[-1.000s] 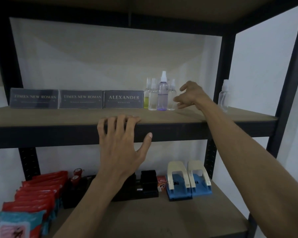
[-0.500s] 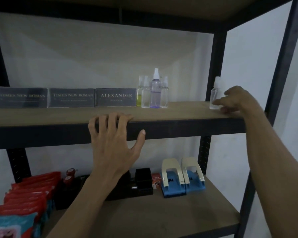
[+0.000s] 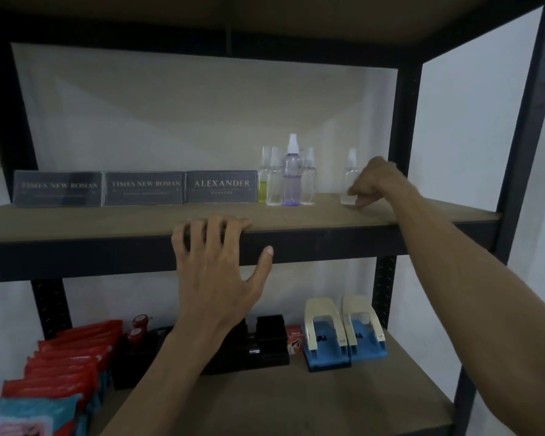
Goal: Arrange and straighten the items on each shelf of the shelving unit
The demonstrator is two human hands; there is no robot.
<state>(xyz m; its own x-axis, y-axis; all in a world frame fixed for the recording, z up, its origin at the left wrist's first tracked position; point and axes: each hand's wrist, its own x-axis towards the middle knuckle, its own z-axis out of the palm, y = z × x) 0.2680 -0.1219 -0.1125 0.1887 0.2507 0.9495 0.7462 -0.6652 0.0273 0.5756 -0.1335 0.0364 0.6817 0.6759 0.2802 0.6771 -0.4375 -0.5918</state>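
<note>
Wooden lower shelf board (image 3: pixel 328 398) lay nearest, carrying red foil packets (image 3: pixel 73 357) at its left, black plastic desk organisers (image 3: pixel 268 341) in the middle and two cream-and-blue hole punches (image 3: pixel 328 335) side by side, with bare board in front and to their right. Above it, the left hand (image 3: pixel 214 272) gripped the dark front edge of the wooden middle shelf board (image 3: pixel 107 221), four fingers hooked over the lip and the thumb spread wide below. A bare strip of that board ran along the whole front edge. Farther back and to the right, the right hand (image 3: pixel 373 180) had its fingers curled, pinching the lower part of a small clear spray bottle (image 3: pixel 350 180) that stood upright near the black rear post (image 3: pixel 406 121). An open gap separated it from the cluster of clear and purple spray bottles (image 3: pixel 291 177) to its left, which stood just beside three dark grey nameplates (image 3: pixel 143 188) lined up along the back.
</note>
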